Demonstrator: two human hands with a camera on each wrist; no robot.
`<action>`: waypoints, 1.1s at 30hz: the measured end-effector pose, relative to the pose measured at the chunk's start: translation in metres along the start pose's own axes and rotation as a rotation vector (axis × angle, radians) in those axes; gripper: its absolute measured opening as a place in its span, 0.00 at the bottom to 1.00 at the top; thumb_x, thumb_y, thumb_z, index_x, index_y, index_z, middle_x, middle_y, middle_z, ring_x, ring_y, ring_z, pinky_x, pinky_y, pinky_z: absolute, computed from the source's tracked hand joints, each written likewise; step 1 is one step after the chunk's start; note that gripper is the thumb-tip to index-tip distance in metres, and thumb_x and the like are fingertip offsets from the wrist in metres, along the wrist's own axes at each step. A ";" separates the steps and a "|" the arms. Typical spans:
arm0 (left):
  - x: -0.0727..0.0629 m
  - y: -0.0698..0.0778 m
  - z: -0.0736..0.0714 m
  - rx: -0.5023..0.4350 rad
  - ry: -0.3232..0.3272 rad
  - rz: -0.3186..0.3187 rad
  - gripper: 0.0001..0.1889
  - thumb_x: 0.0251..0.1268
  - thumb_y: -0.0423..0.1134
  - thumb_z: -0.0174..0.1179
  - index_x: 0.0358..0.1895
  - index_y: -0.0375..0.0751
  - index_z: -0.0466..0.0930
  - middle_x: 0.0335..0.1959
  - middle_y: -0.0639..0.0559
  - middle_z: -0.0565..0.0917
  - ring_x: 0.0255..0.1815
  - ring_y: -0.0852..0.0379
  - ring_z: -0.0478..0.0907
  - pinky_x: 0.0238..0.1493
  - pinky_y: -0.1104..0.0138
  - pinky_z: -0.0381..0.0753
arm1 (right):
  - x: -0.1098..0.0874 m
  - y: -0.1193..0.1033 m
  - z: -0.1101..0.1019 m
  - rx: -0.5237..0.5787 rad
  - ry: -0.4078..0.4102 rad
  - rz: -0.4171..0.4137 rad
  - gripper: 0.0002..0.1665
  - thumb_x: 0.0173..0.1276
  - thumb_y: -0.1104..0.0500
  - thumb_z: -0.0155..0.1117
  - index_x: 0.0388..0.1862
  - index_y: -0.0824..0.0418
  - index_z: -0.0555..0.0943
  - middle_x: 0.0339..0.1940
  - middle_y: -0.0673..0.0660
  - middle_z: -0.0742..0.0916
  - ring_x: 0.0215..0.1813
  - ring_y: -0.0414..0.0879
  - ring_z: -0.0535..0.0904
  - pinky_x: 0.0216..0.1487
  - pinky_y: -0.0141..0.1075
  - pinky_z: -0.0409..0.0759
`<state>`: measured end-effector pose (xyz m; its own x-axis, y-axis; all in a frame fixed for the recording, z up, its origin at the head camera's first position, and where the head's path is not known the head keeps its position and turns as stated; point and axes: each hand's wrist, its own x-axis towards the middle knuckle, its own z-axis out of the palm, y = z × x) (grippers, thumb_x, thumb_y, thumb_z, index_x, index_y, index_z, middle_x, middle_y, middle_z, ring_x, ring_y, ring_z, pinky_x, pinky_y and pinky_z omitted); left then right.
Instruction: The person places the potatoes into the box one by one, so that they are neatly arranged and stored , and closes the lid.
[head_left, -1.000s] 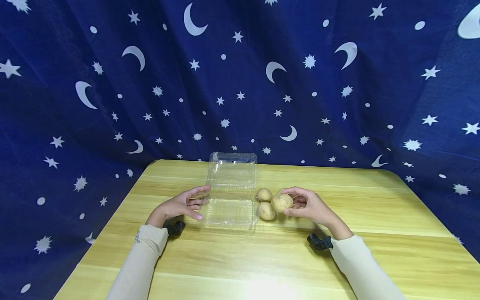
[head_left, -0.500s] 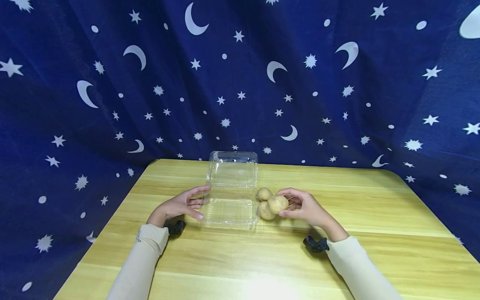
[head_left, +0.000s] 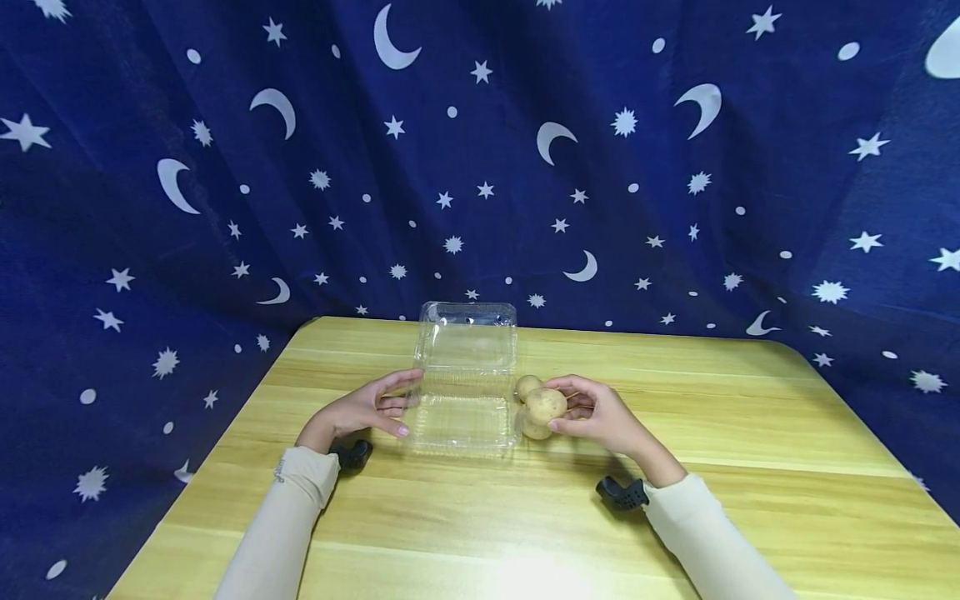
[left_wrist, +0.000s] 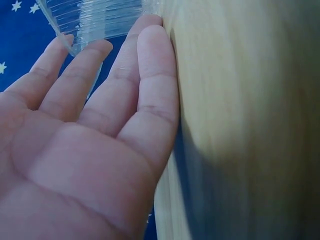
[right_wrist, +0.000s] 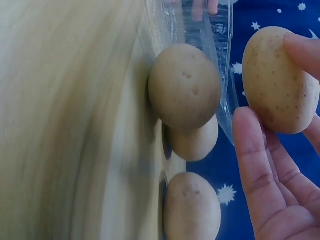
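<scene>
A clear plastic clamshell container (head_left: 463, 423) stands open on the table, its lid (head_left: 468, 343) tipped back on the far side. My left hand (head_left: 362, 410) is at the container's left side; in the left wrist view its extended fingers (left_wrist: 156, 65) reach the ribbed plastic wall. Between thumb and fingers, my right hand (head_left: 607, 418) holds a potato (right_wrist: 277, 80) up off the table, just right of the container. Below it in the right wrist view, three more potatoes rest on the table: a near one (right_wrist: 184, 87), one behind it (right_wrist: 196, 142) and another (right_wrist: 192, 207).
The wooden table (head_left: 420, 533) extends around the container, with bare wood in front and to the right. A dark blue curtain (head_left: 480, 150) with moons and stars hangs behind the table's far edge. Black straps (head_left: 622, 493) sit on both wrists.
My right hand has carried the potato leftward, closer to the container, and it now overlaps the potatoes lying beside it. My left hand stays in place at the container's left side.
</scene>
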<state>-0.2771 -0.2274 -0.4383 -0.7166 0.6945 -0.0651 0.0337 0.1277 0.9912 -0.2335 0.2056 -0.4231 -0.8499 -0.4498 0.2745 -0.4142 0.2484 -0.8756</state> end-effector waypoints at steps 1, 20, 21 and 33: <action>0.000 0.000 0.000 0.002 0.003 0.001 0.61 0.63 0.34 0.79 0.88 0.29 0.41 0.88 0.27 0.43 0.85 0.25 0.52 0.74 0.62 0.73 | 0.000 0.000 0.001 0.003 0.001 0.000 0.31 0.64 0.74 0.78 0.65 0.79 0.79 0.51 0.68 0.86 0.45 0.43 0.87 0.50 0.34 0.88; 0.001 -0.001 -0.001 0.030 0.023 0.014 0.59 0.63 0.36 0.79 0.87 0.27 0.43 0.88 0.27 0.46 0.84 0.25 0.54 0.78 0.62 0.68 | 0.013 -0.009 0.014 0.019 0.055 0.073 0.31 0.65 0.72 0.78 0.66 0.76 0.80 0.56 0.70 0.86 0.49 0.50 0.85 0.53 0.34 0.86; 0.001 -0.002 -0.001 0.029 0.023 0.013 0.59 0.63 0.36 0.79 0.87 0.27 0.44 0.88 0.28 0.46 0.84 0.25 0.54 0.76 0.64 0.69 | 0.013 -0.010 0.015 0.023 0.055 0.074 0.31 0.65 0.72 0.78 0.66 0.77 0.80 0.56 0.70 0.86 0.49 0.50 0.86 0.53 0.33 0.86; 0.001 0.000 0.002 0.043 0.021 0.019 0.58 0.64 0.33 0.78 0.87 0.27 0.43 0.88 0.29 0.44 0.84 0.25 0.53 0.82 0.45 0.59 | 0.021 -0.013 0.022 0.046 0.044 0.107 0.32 0.65 0.70 0.78 0.67 0.75 0.80 0.58 0.70 0.85 0.50 0.54 0.85 0.52 0.33 0.86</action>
<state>-0.2764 -0.2258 -0.4382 -0.7298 0.6823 -0.0430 0.0776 0.1452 0.9864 -0.2389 0.1740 -0.4150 -0.9023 -0.3848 0.1944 -0.3057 0.2531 -0.9179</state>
